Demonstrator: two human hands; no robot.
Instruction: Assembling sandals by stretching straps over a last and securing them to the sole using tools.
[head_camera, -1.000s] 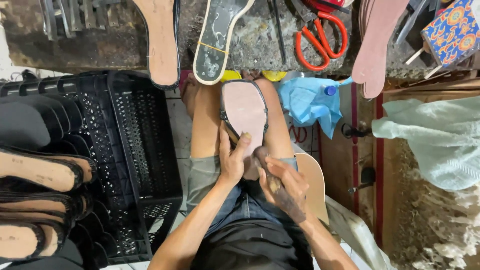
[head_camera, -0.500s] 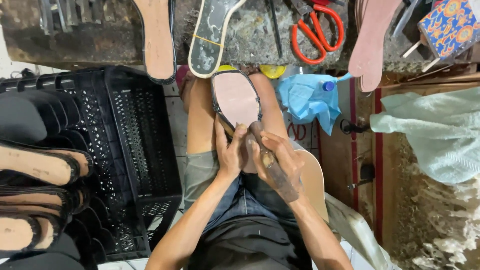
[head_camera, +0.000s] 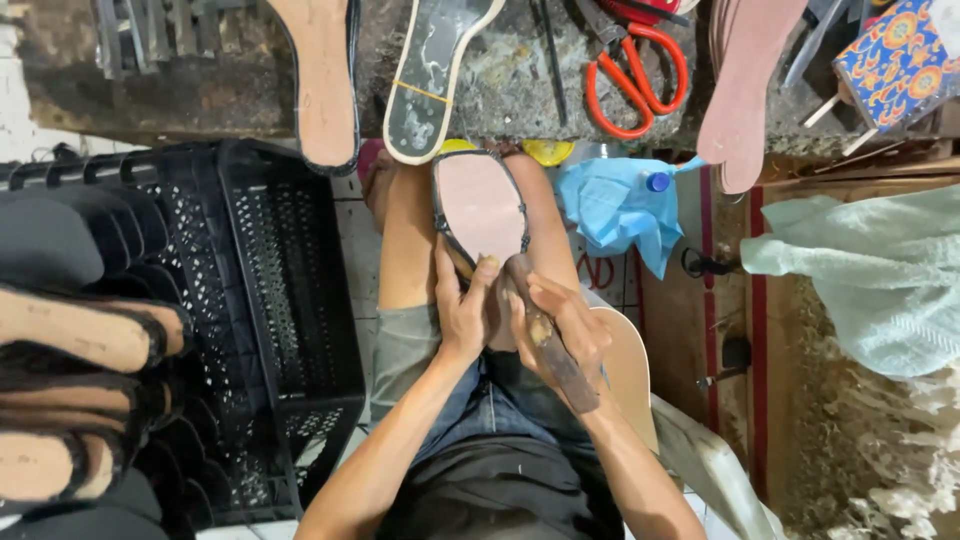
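Gripping pink shoe sole (head_camera: 480, 205) on my lap: left hand (head_camera: 462, 310) fingers closed on its near edge, right hand (head_camera: 560, 325) fingers wrapped round brown tool handle (head_camera: 555, 350) touching sole. Red scissors (head_camera: 635, 75) on table (head_camera: 520, 90) beyond fingers; black crate (head_camera: 290, 300) left.

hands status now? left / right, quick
Left hand: closed on the heel end of the pink-soled shoe resting on the lap.
Right hand: closed around a brown wooden-handled tool, pressed against the shoe.
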